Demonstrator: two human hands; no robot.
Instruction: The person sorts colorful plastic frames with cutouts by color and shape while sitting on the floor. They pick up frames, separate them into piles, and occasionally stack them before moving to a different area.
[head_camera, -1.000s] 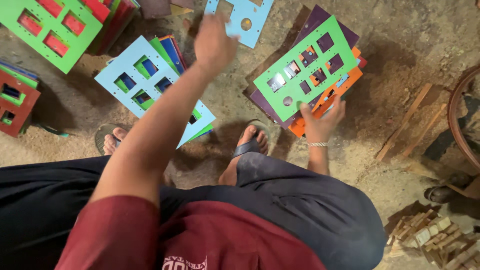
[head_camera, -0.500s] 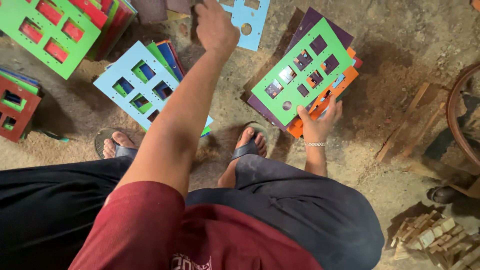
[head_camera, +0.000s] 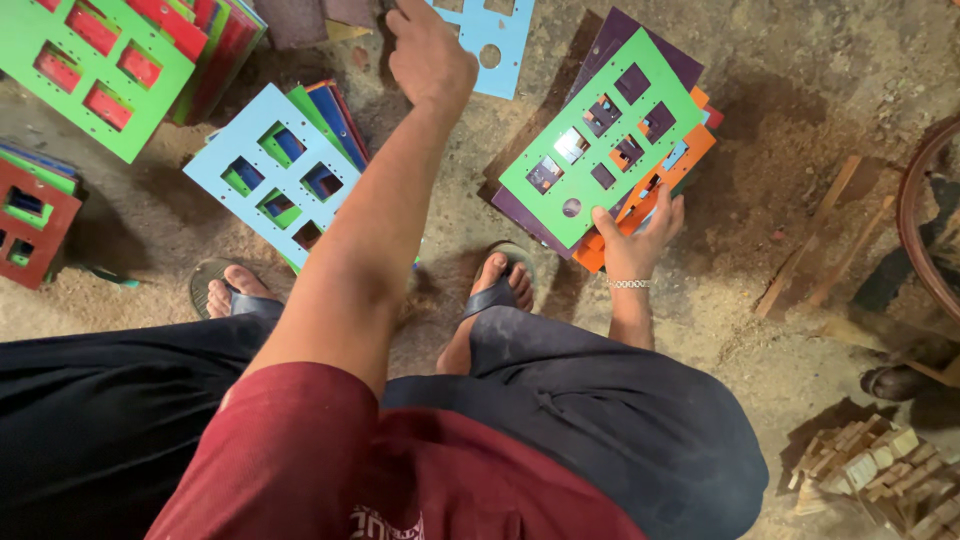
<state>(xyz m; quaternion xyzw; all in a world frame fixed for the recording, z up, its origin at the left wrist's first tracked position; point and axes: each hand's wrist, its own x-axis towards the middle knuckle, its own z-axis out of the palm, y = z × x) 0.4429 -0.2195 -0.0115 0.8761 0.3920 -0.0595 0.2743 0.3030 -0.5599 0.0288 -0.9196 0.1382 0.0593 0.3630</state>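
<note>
1. Panels, painted and cut through with square windows, are what both hands deal with in the head view. A pale blue panel (head_camera: 492, 35) lies at the top edge of the picture on the sandy ground (head_camera: 790, 90), and the left hand (head_camera: 428, 55) is stretched far out over its left side. The fingers curl down at the panel's edge, but whether they actually pinch it cannot be told, since the knuckles hide the contact.

2. Closer in, the right hand (head_camera: 637, 235) grips the near corner of a stack of panels (head_camera: 650, 180). Its thumb lies on the green top panel (head_camera: 600, 140) and its fingers spread under the orange ones below, so the pile is clamped as one bundle. The stack is tilted up from the ground on that corner (probably so that the sheets stay squared and do not slide apart).

3. Between the outstretched arm and the left of the picture, a second light blue panel (head_camera: 275, 170) tops a fanned pile just beyond the sandalled feet (head_camera: 490, 290). A larger green panel (head_camera: 95, 70) with red sheets under it lies at the upper left, and a red panel (head_camera: 30, 215) at the far left edge. The piles ring the person's place, which keeps each one within an arm's reach.

4. At the lower right, well apart from the panels, sits a heap of small wooden blocks (head_camera: 870, 465), and loose wooden slats (head_camera: 820, 240) lie on the ground above it.
</note>
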